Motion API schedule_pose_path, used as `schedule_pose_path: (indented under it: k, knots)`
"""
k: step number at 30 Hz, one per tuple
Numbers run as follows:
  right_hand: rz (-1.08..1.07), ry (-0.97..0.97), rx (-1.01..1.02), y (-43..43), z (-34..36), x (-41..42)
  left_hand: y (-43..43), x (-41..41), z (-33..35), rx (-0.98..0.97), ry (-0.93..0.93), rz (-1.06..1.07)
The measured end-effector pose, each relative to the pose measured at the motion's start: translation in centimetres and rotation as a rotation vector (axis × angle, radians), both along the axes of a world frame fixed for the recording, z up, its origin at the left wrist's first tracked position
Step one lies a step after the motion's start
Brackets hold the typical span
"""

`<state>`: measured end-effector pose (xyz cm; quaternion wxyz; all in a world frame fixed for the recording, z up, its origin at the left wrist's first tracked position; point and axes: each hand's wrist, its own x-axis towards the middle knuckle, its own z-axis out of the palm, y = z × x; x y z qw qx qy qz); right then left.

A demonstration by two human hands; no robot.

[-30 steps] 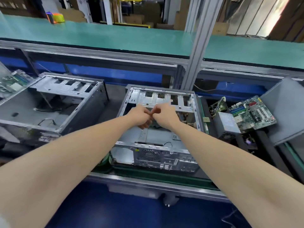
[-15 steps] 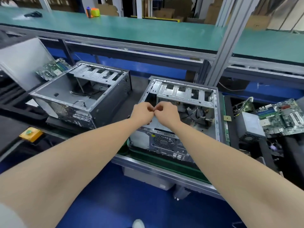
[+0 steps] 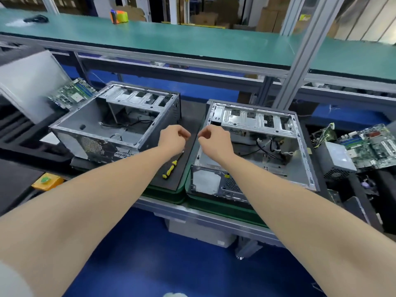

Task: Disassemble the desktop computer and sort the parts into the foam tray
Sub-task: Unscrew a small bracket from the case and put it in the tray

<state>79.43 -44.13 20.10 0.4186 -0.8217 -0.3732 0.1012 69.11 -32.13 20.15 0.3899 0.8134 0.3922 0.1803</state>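
Observation:
Two opened desktop cases lie on the belt. The right case (image 3: 300,168) holds loose cables and a drive cage; the left case (image 3: 70,125) is stripped almost bare. My left hand (image 3: 173,138) and my right hand (image 3: 214,140) hover apart over the dark mat between the cases, the right one at the right case's near-left corner. Both have curled fingers with thumb against fingertips, and I see nothing in either. A yellow and black screwdriver (image 3: 171,166) lies on the mat under my left wrist.
A motherboard (image 3: 372,144) and a grey power supply (image 3: 336,159) sit in the black foam tray (image 3: 353,189) at the right. At the left stand another foam tray (image 3: 21,142), a motherboard (image 3: 72,95) and a grey side panel (image 3: 27,82). An aluminium post (image 3: 300,61) rises behind.
My hands, touching over the right case before, have parted and moved left to the gap between the cases. The view has swung left, showing the screwdriver.

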Motion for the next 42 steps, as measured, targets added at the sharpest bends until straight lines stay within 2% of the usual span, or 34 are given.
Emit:
schedule_pose_path:
  k: [4, 12, 20, 23, 27, 29, 32, 35, 37, 40, 42]
  knots:
    - [-0.037, -0.010, 0.027, 2.3, 0.5, -2.2, 3.7, -0.9, -2.5, -0.051, 0.075, -0.038]
    - [-0.067, -0.050, -0.027, 4.7, -1.3, -5.4, 6.0, -1.4, -10.1, 0.103, 0.497, -0.232]
    - [-0.081, -0.038, -0.038, 3.5, -3.0, -5.3, 6.4, -0.6, -13.3, 0.141, 0.604, -0.230]
    - [-0.100, 0.001, -0.017, 3.6, -3.1, -5.0, 6.0, -0.2, -12.5, 0.031, 0.482, -0.165]
    - [-0.143, 0.060, 0.041, 3.8, -3.2, -4.8, 5.1, 0.0, -9.6, -0.197, -0.008, -0.061]
    - [-0.182, 0.116, 0.094, 3.6, -2.9, -4.6, 4.4, 0.1, -7.1, -0.260, -0.172, -0.024]
    - [-0.276, 0.248, 0.167, 2.6, -1.9, -3.9, 3.2, 0.9, -3.6, -0.331, -0.342, -0.091]
    - [-0.343, 0.377, 0.221, 0.4, -0.5, -2.9, 0.9, 1.9, -1.2, -0.317, -0.430, -0.229]
    - [-0.346, 0.529, 0.288, -1.5, 0.5, -2.2, -1.5, 2.7, -0.4, -0.354, -0.453, -0.300]
    - [-0.340, 0.740, 0.361, -5.2, 1.6, -1.3, -5.2, 4.1, 0.2, -0.391, -0.407, -0.367]
    - [-0.365, 0.731, 0.296, -7.8, 1.8, -0.7, -7.2, 4.9, 0.3, -0.342, -0.320, -0.445]
